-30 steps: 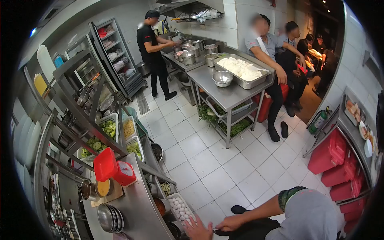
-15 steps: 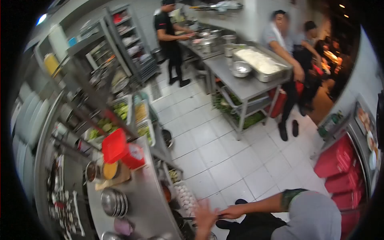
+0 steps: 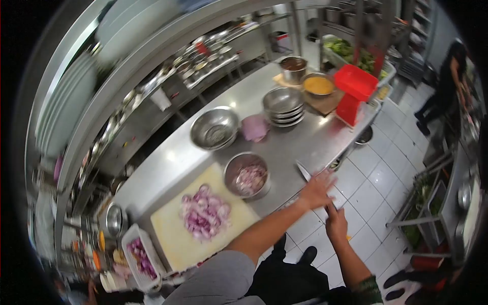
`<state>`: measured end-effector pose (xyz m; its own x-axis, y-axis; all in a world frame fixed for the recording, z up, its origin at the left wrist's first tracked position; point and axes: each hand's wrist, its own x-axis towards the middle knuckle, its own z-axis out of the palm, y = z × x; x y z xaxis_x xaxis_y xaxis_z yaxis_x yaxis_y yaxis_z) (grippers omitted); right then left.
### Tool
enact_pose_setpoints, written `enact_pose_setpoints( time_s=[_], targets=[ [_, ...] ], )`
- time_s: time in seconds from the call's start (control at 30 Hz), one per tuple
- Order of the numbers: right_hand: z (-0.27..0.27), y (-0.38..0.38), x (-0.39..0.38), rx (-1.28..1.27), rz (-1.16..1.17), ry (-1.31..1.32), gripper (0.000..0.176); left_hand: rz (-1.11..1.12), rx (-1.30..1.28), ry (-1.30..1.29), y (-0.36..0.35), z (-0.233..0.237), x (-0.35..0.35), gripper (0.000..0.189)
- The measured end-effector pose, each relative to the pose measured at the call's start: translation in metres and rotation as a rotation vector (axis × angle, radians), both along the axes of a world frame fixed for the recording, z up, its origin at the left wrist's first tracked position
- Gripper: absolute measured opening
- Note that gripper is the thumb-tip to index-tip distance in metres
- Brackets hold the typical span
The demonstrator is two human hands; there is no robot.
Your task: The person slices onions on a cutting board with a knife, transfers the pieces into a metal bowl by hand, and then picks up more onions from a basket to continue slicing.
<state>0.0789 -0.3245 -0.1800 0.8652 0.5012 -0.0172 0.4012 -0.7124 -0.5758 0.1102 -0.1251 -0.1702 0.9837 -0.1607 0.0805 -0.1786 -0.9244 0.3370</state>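
Observation:
My right hand (image 3: 335,223) is closed around the handle of a knife (image 3: 304,171) at the front edge of the steel counter (image 3: 305,142). The blade points away from me toward the counter. My left hand (image 3: 316,189) lies flat over the middle of the blade with its fingers spread. Just left of the hands stands a steel bowl (image 3: 247,175) holding red onion pieces. Further left, a pale cutting board (image 3: 175,239) carries a heap of chopped red onion (image 3: 203,213).
Also on the counter are an empty steel bowl (image 3: 214,128), stacked bowls (image 3: 282,104), a pink lump (image 3: 254,127), a red scale (image 3: 356,91) and a pot of yellow sauce (image 3: 318,85). A white tub of onion (image 3: 140,256) sits bottom left. A person in black (image 3: 447,86) stands far right.
My view has swung from the kitchen floor and the other workers round to the counter. My hands, low by the egg tray before, are now at the counter edge with the knife.

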Motion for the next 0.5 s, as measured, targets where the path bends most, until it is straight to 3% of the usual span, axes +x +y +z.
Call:
enact_pose_setpoints(
  time_s=[0.07, 0.13, 0.2, 0.27, 0.33, 0.37, 0.5],
  targets=[
    [-0.030, -0.063, -0.048, 0.112, 0.103, -0.086, 0.062, -0.031, -0.094, 0.095, -0.053, 0.008, -0.056, 0.091],
    [-0.023, -0.123, -0.085, -0.085, 0.174, -0.051, 0.053, 0.004, -0.184, 0.002, -0.097, -0.004, -0.113, 0.093],
    [-0.013, -0.180, -0.104, -0.028, 0.114, 0.317, 0.056, 0.128, -0.299, -0.001, -0.098, 0.029, -0.165, 0.086],
    [-0.032, -0.225, -0.114, 0.290, 0.000, 0.603, 0.038, 0.280, -0.365, -0.079, -0.080, 0.049, -0.221, 0.083],
    [0.057, -0.192, -0.114, 0.163, -0.084, 0.840, 0.029, 0.489, -0.383, -0.259, -0.024, 0.064, -0.278, 0.079],
    [0.066, -0.177, -0.115, 0.175, -0.010, 0.803, 0.017, 0.669, -0.314, -0.300, 0.003, 0.080, -0.307, 0.076],
    [0.106, -0.069, -0.127, -0.014, 0.544, 0.575, 0.018, 1.209, 0.039, -0.501, 0.119, 0.141, -0.436, 0.064]
  ],
)
